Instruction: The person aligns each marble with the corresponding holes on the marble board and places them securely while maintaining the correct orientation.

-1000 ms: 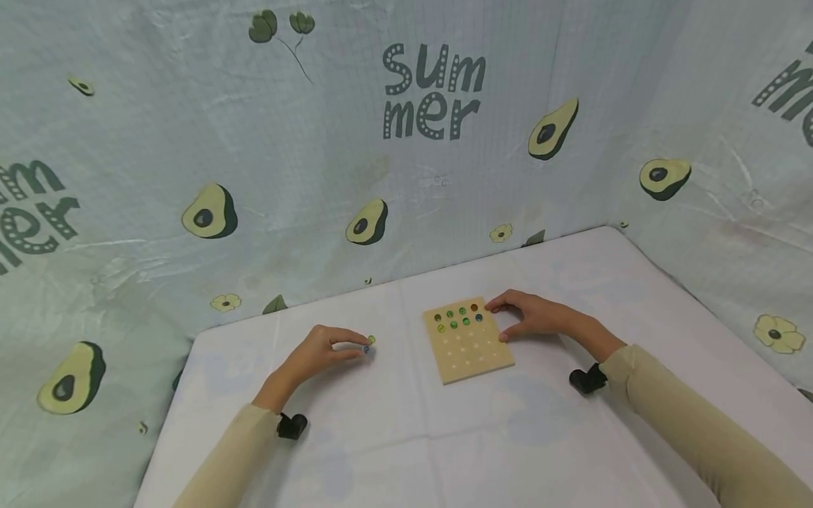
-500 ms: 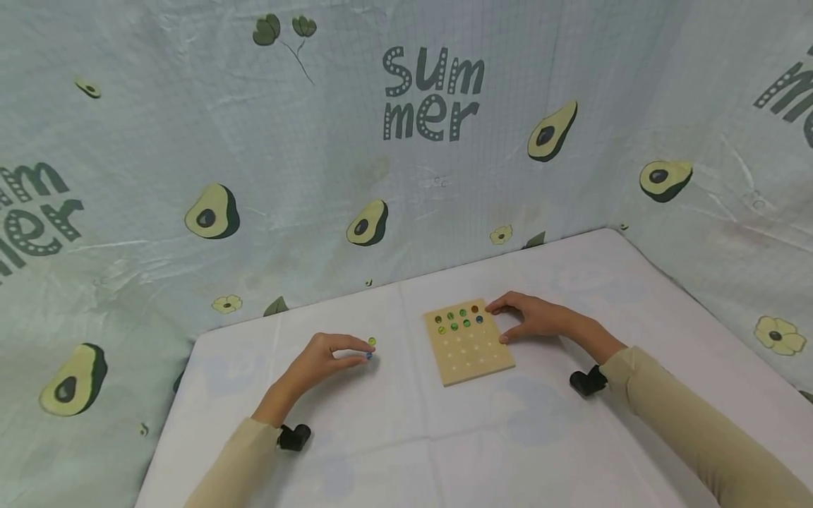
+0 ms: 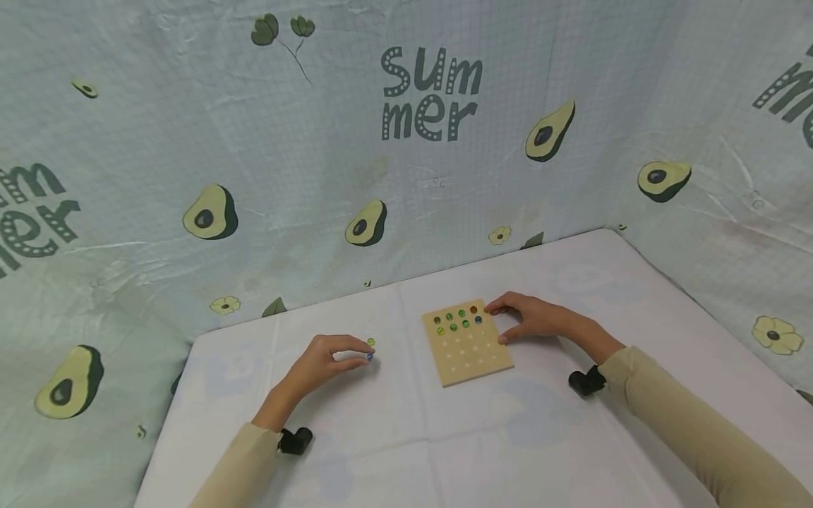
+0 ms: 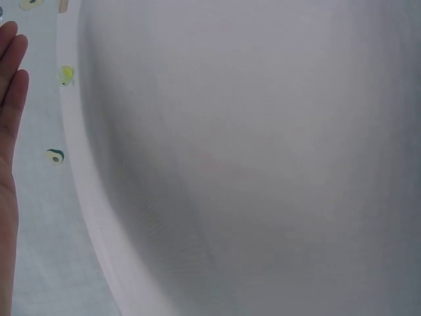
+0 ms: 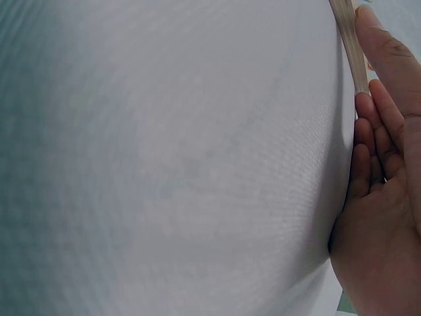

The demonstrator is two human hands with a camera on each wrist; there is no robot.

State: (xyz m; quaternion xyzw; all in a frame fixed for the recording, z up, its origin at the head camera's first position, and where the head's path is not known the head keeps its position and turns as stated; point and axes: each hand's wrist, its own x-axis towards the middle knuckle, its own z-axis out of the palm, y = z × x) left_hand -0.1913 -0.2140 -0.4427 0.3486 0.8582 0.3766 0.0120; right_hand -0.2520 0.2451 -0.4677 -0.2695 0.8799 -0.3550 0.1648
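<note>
My left hand pinches a small blue marble between thumb and fingertip, low over the table. Just beyond those fingertips a yellow-green marble lies on the cloth; the left wrist view shows this yellow-green marble beside the fingers. A square wooden board with rows of small hollows lies flat to the right. Its two far rows bear several marbles, green, yellow-green, amber and blue. Against the board's right edge rest the thumb and fingers of my right hand. In the right wrist view the board's edge meets the fingertips.
A white cloth covers the table. Behind it and at both sides hang pale sheets printed with avocados and lettering. A black wrist camera sits on each wrist, the left one close above the cloth.
My left hand has shifted slightly nearer and to the right, drawing the blue marble away from the yellow-green one. The right hand and the board have stayed put.
</note>
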